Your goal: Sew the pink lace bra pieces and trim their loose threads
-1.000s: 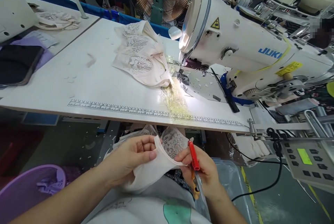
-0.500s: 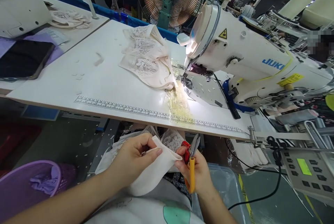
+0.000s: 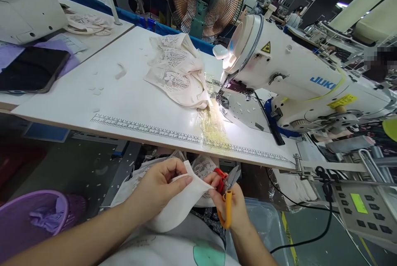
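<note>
Over my lap, my left hand pinches the upper edge of a white, cup-shaped fabric piece between thumb and fingers. A short strip end sticks up beside these fingers. My right hand carries scissors with one orange and one red handle, their blades pointing up and away from the fabric. The same hand's thumb and fingertips pinch the fabric's right-hand corner, so its edge stretches between both hands. White lace fabric lies on my lap behind it.
A sewing machine stands on the white table, with a lace garment left of its needle. A printed ruler scale runs along the front edge. A purple basket is at lower left, a control panel at right.
The fabric's top edge is drawn straighter between my hands. The scissors have tilted a little to the right, with the blades slightly further apart. The view has shifted slightly.
</note>
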### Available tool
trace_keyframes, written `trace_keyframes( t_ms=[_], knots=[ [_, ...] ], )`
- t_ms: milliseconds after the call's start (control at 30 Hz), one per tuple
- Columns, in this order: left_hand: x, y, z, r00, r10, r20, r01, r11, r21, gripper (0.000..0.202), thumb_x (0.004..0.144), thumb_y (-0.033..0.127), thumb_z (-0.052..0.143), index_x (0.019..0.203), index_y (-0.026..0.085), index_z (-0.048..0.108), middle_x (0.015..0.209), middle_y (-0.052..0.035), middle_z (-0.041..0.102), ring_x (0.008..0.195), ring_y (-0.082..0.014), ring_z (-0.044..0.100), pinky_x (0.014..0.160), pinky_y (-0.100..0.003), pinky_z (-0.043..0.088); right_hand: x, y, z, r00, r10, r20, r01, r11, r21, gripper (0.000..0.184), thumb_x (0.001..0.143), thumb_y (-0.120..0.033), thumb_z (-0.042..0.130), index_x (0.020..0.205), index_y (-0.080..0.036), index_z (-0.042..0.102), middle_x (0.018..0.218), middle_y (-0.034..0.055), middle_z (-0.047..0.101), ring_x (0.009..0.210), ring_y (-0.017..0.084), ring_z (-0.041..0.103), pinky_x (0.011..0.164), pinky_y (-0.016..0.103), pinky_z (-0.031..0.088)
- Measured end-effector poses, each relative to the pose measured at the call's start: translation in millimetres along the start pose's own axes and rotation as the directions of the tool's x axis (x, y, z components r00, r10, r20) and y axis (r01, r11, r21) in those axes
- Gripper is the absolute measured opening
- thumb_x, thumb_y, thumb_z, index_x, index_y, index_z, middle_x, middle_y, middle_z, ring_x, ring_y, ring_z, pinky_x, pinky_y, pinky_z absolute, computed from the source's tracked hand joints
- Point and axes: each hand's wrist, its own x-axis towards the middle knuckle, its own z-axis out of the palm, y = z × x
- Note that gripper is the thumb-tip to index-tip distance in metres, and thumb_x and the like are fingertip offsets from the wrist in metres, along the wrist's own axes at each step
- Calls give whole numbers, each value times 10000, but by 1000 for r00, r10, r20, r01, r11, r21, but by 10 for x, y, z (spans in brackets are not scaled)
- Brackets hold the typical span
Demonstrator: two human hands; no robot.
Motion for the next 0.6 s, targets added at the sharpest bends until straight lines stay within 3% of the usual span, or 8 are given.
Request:
trace_keyframes(
  t_ms=[167, 300, 367, 400, 433, 467, 533, 600],
  knots=[
    [17, -10, 18, 986, 157, -64, -151, 985, 85, 160, 684, 274, 627, 599, 181, 528, 625, 22, 509, 598, -121, 477, 533, -218, 394, -2, 20, 19, 999, 7, -51, -9, 999, -41, 166, 814, -309, 606, 749, -219, 484, 750, 22, 568, 687, 163, 521, 636, 288, 434],
    [54, -60, -46, 995, 97, -6, -97, 995, 18, 159, 724, 321, 624, 682, 185, 555, 721, 6, 536, 615, -125, 514, 522, -220, 426, 43, -75, 60, 993, 66, -93, -77, 990, -122, 192, 767, -343, 615, 733, -212, 479, 673, 5, 526, 595, 144, 470, 550, 268, 404],
    [29, -72, -123, 994, 104, -31, -99, 985, 138, 150, 760, 344, 599, 777, 197, 572, 811, -24, 592, 671, -159, 575, 557, -253, 476, 86, -149, 75, 987, 117, -107, -132, 980, -147, 204, 732, -347, 626, 713, -207, 478, 617, -19, 476, 535, 122, 413, 485, 245, 357],
    [3, -62, -165, 975, 200, -96, -169, 950, 264, 153, 761, 335, 604, 841, 208, 574, 874, -40, 612, 742, -188, 601, 616, -285, 505, 111, -188, 78, 984, 137, -112, -154, 974, -166, 216, 712, -345, 632, 689, -205, 469, 595, -31, 444, 518, 112, 383, 465, 234, 332],
    [-28, -39, -202, 924, 354, -142, -269, 868, 418, 176, 756, 305, 616, 904, 222, 568, 938, -49, 620, 833, -217, 610, 703, -322, 519, 136, -224, 78, 982, 149, -112, -169, 966, -194, 230, 694, -344, 636, 664, -205, 455, 579, -41, 412, 513, 103, 356, 454, 224, 310],
    [-60, -4, -226, 842, 525, -124, -374, 734, 567, 220, 752, 256, 624, 960, 241, 555, 987, -48, 621, 918, -234, 601, 795, -353, 511, 160, -258, 77, 982, 156, -104, -176, 957, -230, 244, 679, -344, 635, 643, -204, 439, 567, -50, 382, 512, 97, 332, 448, 216, 290],
    [-108, 84, -221, 668, 731, 141, -565, 374, 735, 320, 754, 160, 614, 1044, 267, 534, 1029, -35, 631, 1014, -234, 575, 926, -371, 463, 199, -315, 74, 987, 149, -67, -162, 941, -298, 252, 663, -344, 629, 628, -202, 423, 558, -61, 348, 514, 87, 298, 443, 202, 267],
    [-99, 154, -141, 572, 685, 452, -706, 130, 696, 280, 795, 130, 558, 1049, 247, 554, 999, -34, 657, 978, -214, 592, 930, -350, 462, 218, -358, 75, 992, 123, -23, -124, 940, -317, 244, 654, -334, 636, 648, -198, 433, 569, -64, 362, 513, 79, 288, 442, 192, 272]
  ],
)
